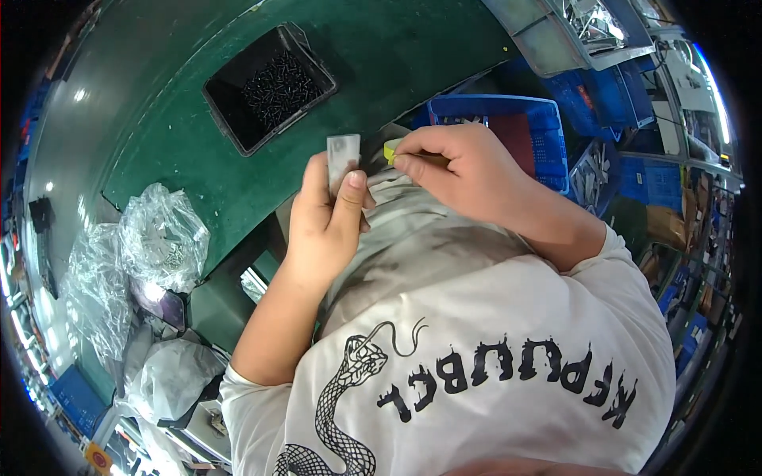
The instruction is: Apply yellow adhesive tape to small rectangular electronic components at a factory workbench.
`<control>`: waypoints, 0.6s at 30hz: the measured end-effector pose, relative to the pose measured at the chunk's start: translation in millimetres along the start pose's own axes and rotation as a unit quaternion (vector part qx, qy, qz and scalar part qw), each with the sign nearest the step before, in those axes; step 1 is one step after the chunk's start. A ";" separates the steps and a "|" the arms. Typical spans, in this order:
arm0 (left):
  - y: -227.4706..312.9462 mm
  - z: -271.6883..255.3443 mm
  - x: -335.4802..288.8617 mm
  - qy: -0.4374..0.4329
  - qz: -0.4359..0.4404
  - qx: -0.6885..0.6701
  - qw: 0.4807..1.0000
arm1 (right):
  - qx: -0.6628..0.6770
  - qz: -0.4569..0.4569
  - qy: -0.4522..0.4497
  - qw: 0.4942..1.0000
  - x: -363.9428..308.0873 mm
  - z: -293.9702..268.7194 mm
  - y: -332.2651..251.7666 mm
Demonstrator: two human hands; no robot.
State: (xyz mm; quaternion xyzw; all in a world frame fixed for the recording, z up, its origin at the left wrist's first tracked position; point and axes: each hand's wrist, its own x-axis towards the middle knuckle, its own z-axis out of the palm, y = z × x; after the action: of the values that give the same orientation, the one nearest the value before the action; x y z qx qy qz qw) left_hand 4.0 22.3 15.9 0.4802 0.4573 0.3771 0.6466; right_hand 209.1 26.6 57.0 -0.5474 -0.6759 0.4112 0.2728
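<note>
My left hand is closed round a flat, silvery rectangular metal piece, held upright between thumb and fingers. Just to its right, my right hand pinches a small yellow-green object between thumb and forefinger; its kind is too small to make out. The yellow-green object and the metal piece are a short way apart. Both hands are above my lap, beside the near edge of the green table.
A black bin of small dark screw-like parts stands on the table. Clear plastic bags lie at the left. At the right are a blue crate and a grey bin with shiny parts.
</note>
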 end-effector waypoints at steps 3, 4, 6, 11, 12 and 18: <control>1.9 -4.2 0.1 -0.051 -0.039 0.035 0.997 | 0.001 -0.004 0.000 1.000 0.5 -1.3 -0.1; 2.8 -4.4 0.0 -0.075 -0.064 0.062 0.993 | 0.002 -0.003 -0.001 1.000 0.4 -2.6 -1.2; 2.6 -2.7 -0.3 -0.078 -0.063 0.064 0.993 | 0.003 0.010 -0.016 1.000 0.0 -5.1 -3.9; 5.4 -2.6 -0.3 -0.088 -0.067 0.082 0.990 | 0.010 0.012 -0.023 1.000 0.2 -3.8 -0.3; 5.1 -2.9 -0.2 -0.089 -0.067 0.083 0.990 | 0.007 0.020 -0.031 0.999 0.4 -3.9 -0.6; 3.9 -1.9 -0.8 -0.088 -0.057 0.083 0.991 | 0.007 0.037 -0.044 0.998 1.8 -0.9 1.7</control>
State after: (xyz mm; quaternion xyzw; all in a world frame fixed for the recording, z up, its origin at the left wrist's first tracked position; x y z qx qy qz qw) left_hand 1.8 23.0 19.6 0.5364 0.4547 0.2566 0.6631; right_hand 210.3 28.7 55.9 -0.5515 -0.6634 0.4494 0.2318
